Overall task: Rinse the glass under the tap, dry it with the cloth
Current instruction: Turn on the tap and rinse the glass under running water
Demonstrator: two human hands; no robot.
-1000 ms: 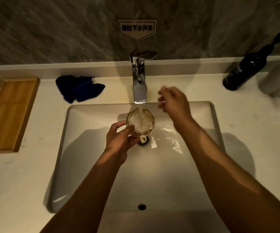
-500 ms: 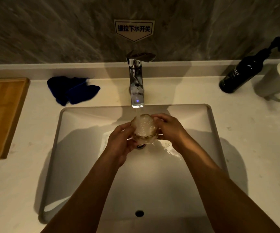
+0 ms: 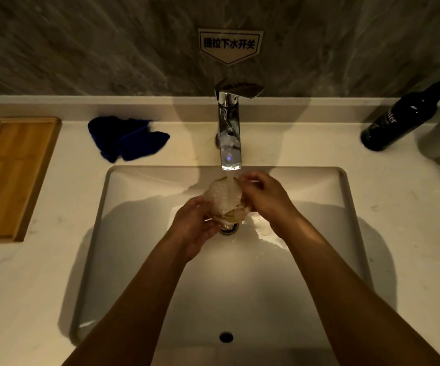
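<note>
The left hand (image 3: pixel 195 225) has its fingers curled around the lower left side of the glass (image 3: pixel 225 200), gripping it from about 7 o'clock. The right hand (image 3: pixel 265 198) wraps the glass from 3 o'clock, its fingers bent over the rim's right edge and the thumb tucked near the top; both hands touch the glass. The glass sits tilted over the drain (image 3: pixel 230 227), directly under the spout of the chrome tap (image 3: pixel 229 133), and the water stream (image 3: pixel 230 180) runs into it, leaving it full of foam and spray. Both forearms reach up from the bottom edge, converging toward the centre of the white sink (image 3: pixel 123 233).

On the counter (image 3: pixel 398 220) at 10 o'clock from the glass lies the crumpled dark blue cloth (image 3: pixel 126 138), well apart from the hands. At 9 o'clock, by the left edge, is a wooden tray (image 3: pixel 10 178). At 2 o'clock a dark pump bottle (image 3: pixel 398 122) leans; its label shows letters ending in "ler", the rest unreadable. A sign (image 3: pixel 230 44) on the stone wall above the tap reads "提拉下水开关".
</note>
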